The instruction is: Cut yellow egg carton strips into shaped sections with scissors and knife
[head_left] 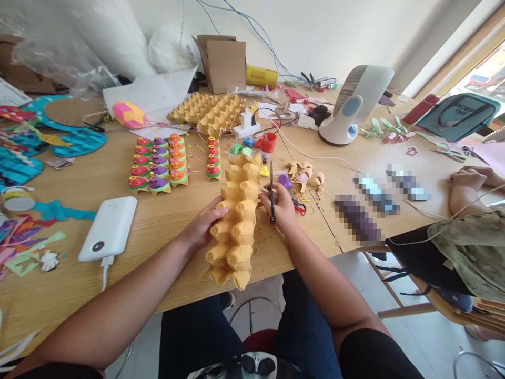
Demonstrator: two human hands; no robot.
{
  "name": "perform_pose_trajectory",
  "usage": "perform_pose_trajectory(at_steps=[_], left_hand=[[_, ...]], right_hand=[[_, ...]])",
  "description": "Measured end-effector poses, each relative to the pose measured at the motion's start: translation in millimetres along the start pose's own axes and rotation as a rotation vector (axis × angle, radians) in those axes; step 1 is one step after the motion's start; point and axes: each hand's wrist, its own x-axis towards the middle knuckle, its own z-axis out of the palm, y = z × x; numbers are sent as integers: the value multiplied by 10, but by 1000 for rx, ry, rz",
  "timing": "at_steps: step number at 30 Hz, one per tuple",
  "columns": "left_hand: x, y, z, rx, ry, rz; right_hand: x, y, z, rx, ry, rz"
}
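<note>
A long yellow strip of egg carton [236, 221], two cups wide, is held up over the table's front edge. My left hand [205, 221] grips its left side, with the thumb on top and the other fingers hidden behind. On the strip's right, my right hand [282, 205] is closed round dark scissors [272, 197], whose blades point up and away. Its fingertips come close to the carton; I cannot tell whether they touch. Behind the strip stand painted carton pieces [160, 163] in red, purple and orange, and one more painted row [213, 158].
Carton scraps [305, 173] lie right of my right hand. Further back are a red cup [268, 142], more egg carton [213, 110], a power strip [246, 126] and a white fan [355, 105]. A white power bank [108, 229] lies left. Another person's hands [473, 179] rest at right.
</note>
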Motion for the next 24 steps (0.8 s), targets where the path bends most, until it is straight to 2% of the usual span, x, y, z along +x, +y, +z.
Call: perform_pose_trajectory(at_steps=[10,18,24], left_hand=[[-6,-15,34,25,20,-33],[-22,19,89,59,6,-58],[-23,22,100,61,-2,-58]], right_hand=[[-27,-95,-11,148,-29,-6],[11,-47,-4,415,-44,130],[20,-5,-23,492,-82,189]])
